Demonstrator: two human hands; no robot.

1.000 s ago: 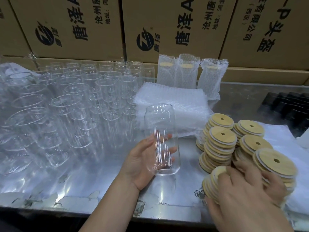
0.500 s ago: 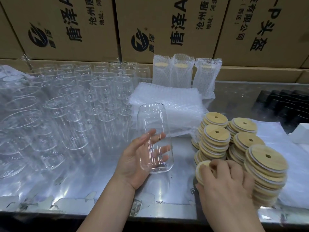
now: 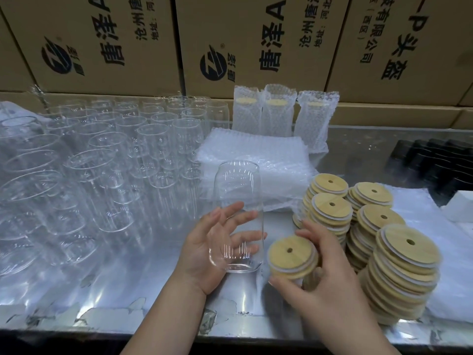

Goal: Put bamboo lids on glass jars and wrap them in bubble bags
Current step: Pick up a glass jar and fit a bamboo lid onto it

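Over the silvery worktop [image 3: 115, 290], a clear glass jar [image 3: 238, 185] is gripped upright by left fingers [image 3: 225, 211], a round bamboo lid [image 3: 286, 262] pinched alongside by right fingers [image 3: 312, 234]

Along the back of the worktop [image 3: 128, 290] stands a wall of cardboard boxes [image 3: 256, 34]. Empty jars [image 3: 102, 175] crowd the left half, upright in rows. A pile of bubble bags [image 3: 256, 155] lies flat in the middle, right of them, and three wrapped jars [image 3: 279, 111] stand behind it against the boxes. The lid stacks [image 3: 371, 226] sit right of the bags on a sheet [image 3: 448, 252], with dark items [image 3: 440, 165] behind them at far right. In front of the bags the left grip [image 3: 204, 252] holds one jar [image 3: 238, 213] upright above the worktop. Just right of it, the right grip [image 3: 330, 272] holds a small stack of lids [image 3: 291, 254], before the lid stacks.
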